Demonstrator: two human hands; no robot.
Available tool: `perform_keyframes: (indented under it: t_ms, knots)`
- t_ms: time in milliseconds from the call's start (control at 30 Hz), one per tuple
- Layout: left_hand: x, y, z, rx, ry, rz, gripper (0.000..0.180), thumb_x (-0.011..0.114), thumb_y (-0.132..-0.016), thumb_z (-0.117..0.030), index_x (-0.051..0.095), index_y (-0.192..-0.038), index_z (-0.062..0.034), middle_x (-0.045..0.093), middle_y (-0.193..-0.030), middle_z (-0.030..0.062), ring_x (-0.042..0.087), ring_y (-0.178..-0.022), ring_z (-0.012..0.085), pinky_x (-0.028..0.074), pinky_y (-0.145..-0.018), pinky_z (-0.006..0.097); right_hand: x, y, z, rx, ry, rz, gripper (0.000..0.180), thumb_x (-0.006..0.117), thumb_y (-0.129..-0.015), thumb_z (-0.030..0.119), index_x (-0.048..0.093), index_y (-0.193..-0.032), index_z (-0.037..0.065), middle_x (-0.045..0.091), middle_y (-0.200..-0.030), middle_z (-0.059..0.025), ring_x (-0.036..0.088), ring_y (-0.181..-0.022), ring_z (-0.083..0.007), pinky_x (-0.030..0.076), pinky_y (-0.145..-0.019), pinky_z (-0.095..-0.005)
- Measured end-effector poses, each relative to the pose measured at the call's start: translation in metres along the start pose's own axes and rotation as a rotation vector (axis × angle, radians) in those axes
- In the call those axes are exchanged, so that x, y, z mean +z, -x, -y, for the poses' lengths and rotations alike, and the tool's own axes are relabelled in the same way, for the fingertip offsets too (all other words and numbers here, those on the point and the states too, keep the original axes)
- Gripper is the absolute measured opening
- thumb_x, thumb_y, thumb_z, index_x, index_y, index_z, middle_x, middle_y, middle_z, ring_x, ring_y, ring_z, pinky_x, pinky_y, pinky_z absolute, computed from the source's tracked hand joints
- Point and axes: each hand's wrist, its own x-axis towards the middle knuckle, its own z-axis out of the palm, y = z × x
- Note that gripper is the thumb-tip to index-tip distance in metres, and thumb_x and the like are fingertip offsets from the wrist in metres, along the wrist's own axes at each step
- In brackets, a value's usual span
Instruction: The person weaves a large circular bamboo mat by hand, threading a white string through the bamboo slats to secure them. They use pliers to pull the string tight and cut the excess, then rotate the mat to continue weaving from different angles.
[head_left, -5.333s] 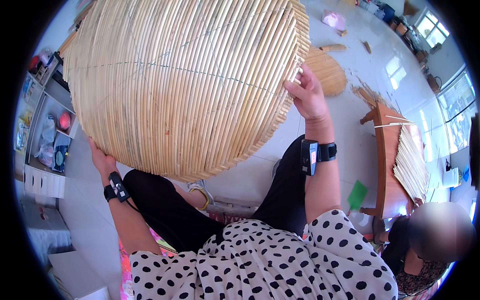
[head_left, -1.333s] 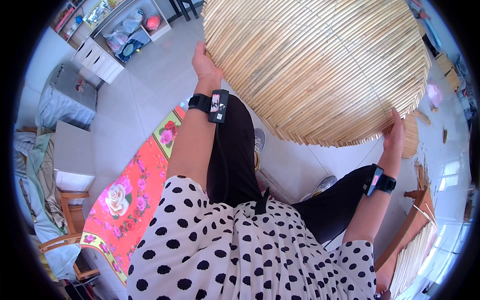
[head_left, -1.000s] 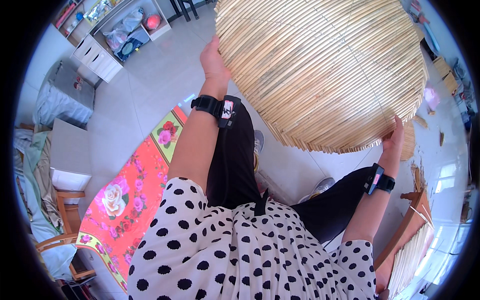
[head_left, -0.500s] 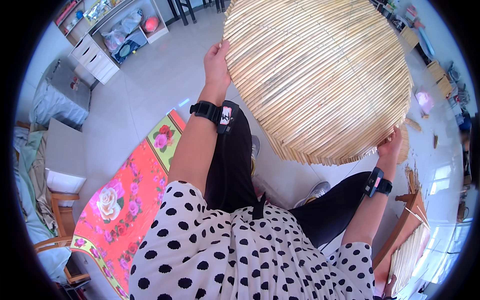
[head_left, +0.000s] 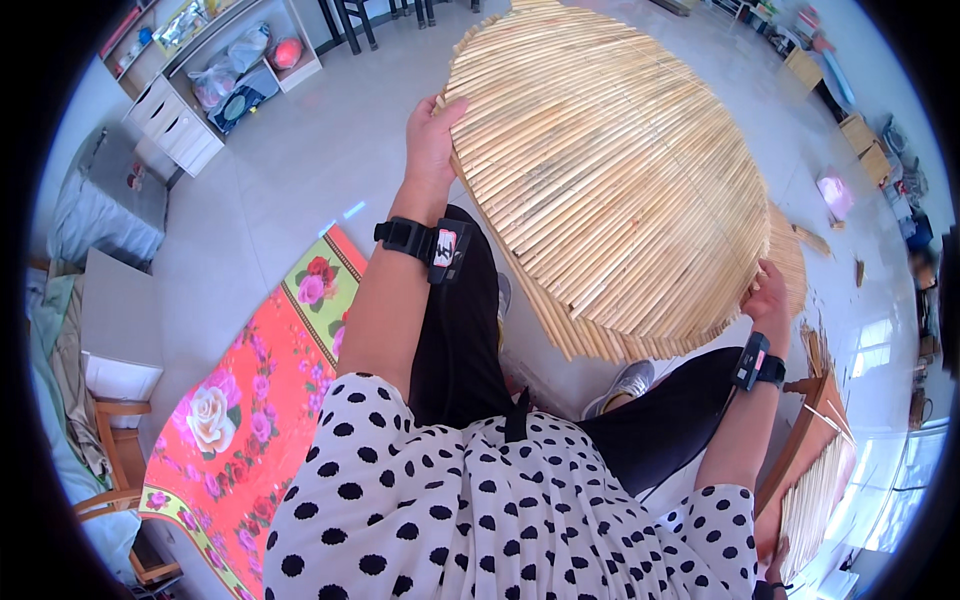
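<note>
I hold up a large round mat (head_left: 610, 165) of straw-coloured stalks laid side by side. Thin stitch lines cross its face. Along its lower left edge a second layer of stalks sticks out beneath. My left hand (head_left: 432, 140) is closed on the mat's left rim, its thumb on top. At the lower right rim, my right hand (head_left: 767, 293) grips the edge; some of its fingers are hidden behind the mat. Both wrists wear a black strapped device. The mat is tilted above my knees, apart from the floor.
A red floral cloth (head_left: 255, 420) spreads at my left. On the right, a wooden piece of furniture (head_left: 795, 450) bears a bundle of thin stalks (head_left: 812, 505). Stalk scraps (head_left: 812, 240) lie on the floor beyond. A white drawer unit (head_left: 172, 128) stands at the far left.
The mat has come nearer and tilted, so its far rim now shows. My right hand has shifted slightly left and down with it; both hands keep their hold.
</note>
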Motion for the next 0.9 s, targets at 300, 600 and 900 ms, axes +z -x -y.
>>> perform_keyframes:
  t_ms: [300, 600, 900]
  knots:
    - [0.003, 0.006, -0.002, -0.025, 0.029, -0.059, 0.038, 0.068, -0.083, -0.007, 0.050, -0.113, 0.0080, 0.063, -0.102, 0.0170, 0.066, -0.087, 0.0233, 0.055, -0.078, 0.032, 0.026, 0.095, -0.008, -0.419, 0.406, 0.093, 0.043, 0.041, -0.093, 0.017, 0.043, -0.137, 0.013, 0.044, -0.133, -0.0116, 0.044, -0.113, -0.0226, 0.043, -0.087, -0.0353]
    - [0.024, 0.020, 0.002, 0.083, -0.124, -0.064, 0.043, 0.070, -0.079, -0.003, 0.046, -0.114, 0.0072, 0.061, -0.101, 0.0178, 0.064, -0.086, 0.0216, 0.054, -0.075, 0.031, 0.031, 0.045, 0.003, -0.175, 0.069, 0.128, 0.043, 0.060, -0.089, 0.028, 0.052, -0.126, 0.007, 0.051, -0.130, -0.0089, 0.044, -0.112, -0.0205, 0.035, -0.095, -0.0398]
    - [0.018, 0.014, 0.032, 0.137, -0.445, -0.212, 0.043, 0.072, -0.077, -0.007, 0.050, -0.111, 0.0067, 0.062, -0.101, 0.0168, 0.061, -0.088, 0.0206, 0.049, -0.078, 0.031, 0.062, 0.043, 0.002, -0.163, 0.137, 0.097, 0.035, 0.062, -0.088, 0.027, 0.059, -0.116, 0.006, 0.064, -0.108, -0.0063, 0.054, -0.102, -0.0186, 0.041, -0.089, -0.0376]
